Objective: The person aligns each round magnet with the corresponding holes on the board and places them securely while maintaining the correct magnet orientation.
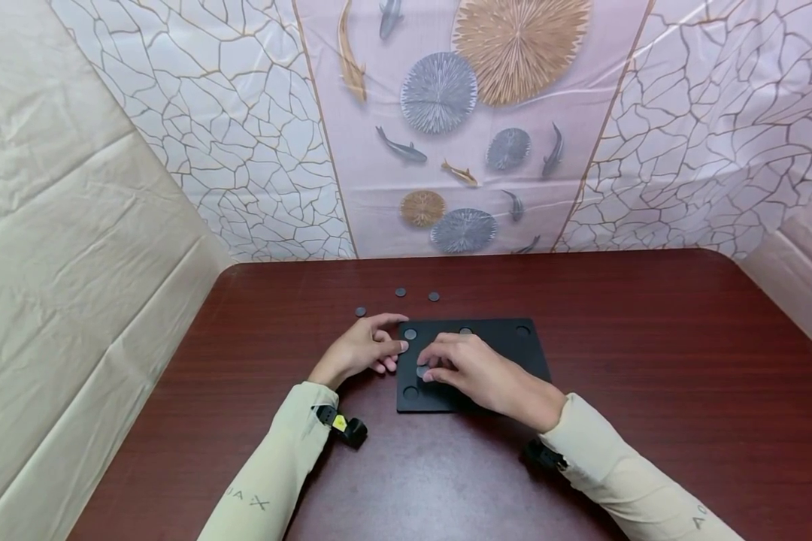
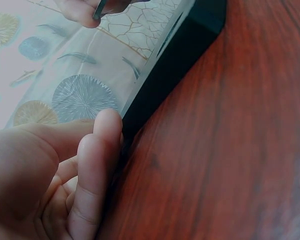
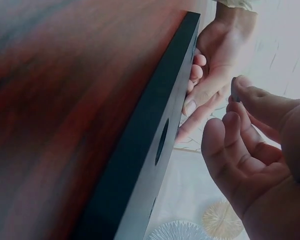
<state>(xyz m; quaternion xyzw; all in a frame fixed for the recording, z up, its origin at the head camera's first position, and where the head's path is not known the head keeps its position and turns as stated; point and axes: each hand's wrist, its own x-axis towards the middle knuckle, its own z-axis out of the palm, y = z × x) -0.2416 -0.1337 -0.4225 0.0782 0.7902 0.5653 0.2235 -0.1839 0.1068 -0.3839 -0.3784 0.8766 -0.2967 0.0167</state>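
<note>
A dark red-brown wooden bench (image 1: 649,323) with a glossy grain spreads across the lower half of the head view; behind it, along the top, hangs a pink and white cloth (image 1: 555,203) printed with fish, round fans and gold crackle lines, and a plain cream cloth (image 1: 74,225) fills the left side. Two cream sleeves (image 1: 264,481) with dark printed marks reach in from the bottom edge. Just below the centre lies a flat black rectangular board (image 1: 494,349) with round recesses. The right hand (image 1: 477,368) is over its left half, its grip nearly closed, thumb and index finger pinching a small grey round disc (image 1: 422,371) raised off the surface. The left hand (image 1: 359,347), left of centre, holds nothing in its grip: index finger and thumb reach out to touch the board's left edge near the upper corner, the other fingers loosely bent beside it. A small black camera (image 1: 355,432) sits at the left wrist. Two similar grey discs (image 1: 410,334) occupy recesses at the board's upper left and upper middle, and three loose grey discs (image 1: 401,292) lie on the bench above and left of the board.
</note>
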